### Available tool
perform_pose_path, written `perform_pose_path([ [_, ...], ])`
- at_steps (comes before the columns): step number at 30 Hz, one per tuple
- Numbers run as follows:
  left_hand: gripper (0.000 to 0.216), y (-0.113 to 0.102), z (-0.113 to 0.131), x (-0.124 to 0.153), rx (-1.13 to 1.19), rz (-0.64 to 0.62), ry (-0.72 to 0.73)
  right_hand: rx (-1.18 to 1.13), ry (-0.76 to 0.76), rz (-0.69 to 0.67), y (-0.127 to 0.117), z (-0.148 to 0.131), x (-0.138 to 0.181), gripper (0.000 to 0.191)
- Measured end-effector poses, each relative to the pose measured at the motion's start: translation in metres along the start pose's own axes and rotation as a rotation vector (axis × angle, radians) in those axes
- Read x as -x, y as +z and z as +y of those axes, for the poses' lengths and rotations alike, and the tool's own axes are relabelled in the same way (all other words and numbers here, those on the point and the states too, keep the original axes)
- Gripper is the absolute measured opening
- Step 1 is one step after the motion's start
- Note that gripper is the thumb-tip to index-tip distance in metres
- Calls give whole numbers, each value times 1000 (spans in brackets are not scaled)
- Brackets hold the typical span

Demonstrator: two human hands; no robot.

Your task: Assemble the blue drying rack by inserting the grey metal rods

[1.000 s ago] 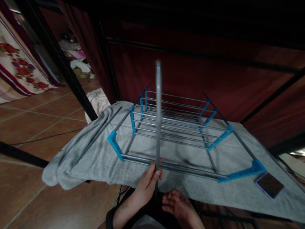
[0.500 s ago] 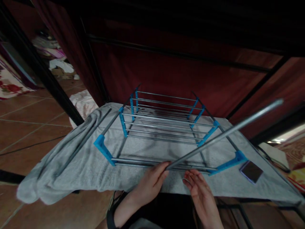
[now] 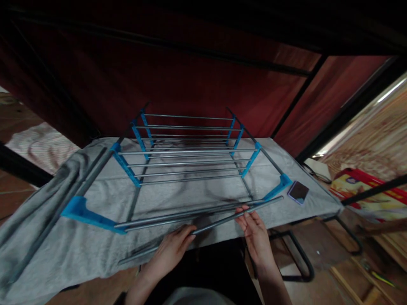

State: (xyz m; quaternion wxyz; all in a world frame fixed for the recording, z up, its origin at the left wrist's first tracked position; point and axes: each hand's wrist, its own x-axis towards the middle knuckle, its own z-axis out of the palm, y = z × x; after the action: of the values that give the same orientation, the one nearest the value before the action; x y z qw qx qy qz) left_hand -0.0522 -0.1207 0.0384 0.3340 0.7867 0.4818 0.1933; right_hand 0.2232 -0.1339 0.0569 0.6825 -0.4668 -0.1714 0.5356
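Note:
A thin grey metal tube (image 3: pixel 219 222) lies across both my hands, close to the near edge of the bed-like surface. My left hand (image 3: pixel 173 250) is closed around it left of its middle. Farther right, my right hand (image 3: pixel 253 228) pinches it between thumb and fingers. Just beyond stands a partly assembled rack (image 3: pixel 187 174), with metal rods between blue plastic brackets. Its nearest left bracket (image 3: pixel 92 218) and nearest right bracket (image 3: pixel 278 188) carry two rods running almost parallel to the tube. My left hand covers part of the tube.
A grey blanket (image 3: pixel 178 195) covers the surface under the rack. Another loose tube (image 3: pixel 47 228) lies on it at the left. A phone (image 3: pixel 298 192) rests by the right bracket. Dark red cloth (image 3: pixel 190 80) hangs behind, and a red and yellow package (image 3: pixel 369 192) sits at the right.
The tube has swung down from a raised slant to nearly level in front of the rack. My right hand, previously apart from it, now grips it. The view has turned right.

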Motion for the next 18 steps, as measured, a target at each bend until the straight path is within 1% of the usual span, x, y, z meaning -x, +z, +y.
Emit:
perform_pose_path([
  [5, 27, 1, -31, -2, -24, 46, -3, -44, 15, 52, -10, 8, -7, 31],
  [11, 25, -4, -59, 3, -66, 76, -38, -55, 7, 110, -27, 12, -20, 34],
  [14, 28, -5, -69, 6, -99, 99, -58, -53, 8, 134, -36, 15, -26, 37],
  [18, 32, -6, -75, 10, -152, 100, -56, -45, 4, 151, -47, 18, -33, 39],
])
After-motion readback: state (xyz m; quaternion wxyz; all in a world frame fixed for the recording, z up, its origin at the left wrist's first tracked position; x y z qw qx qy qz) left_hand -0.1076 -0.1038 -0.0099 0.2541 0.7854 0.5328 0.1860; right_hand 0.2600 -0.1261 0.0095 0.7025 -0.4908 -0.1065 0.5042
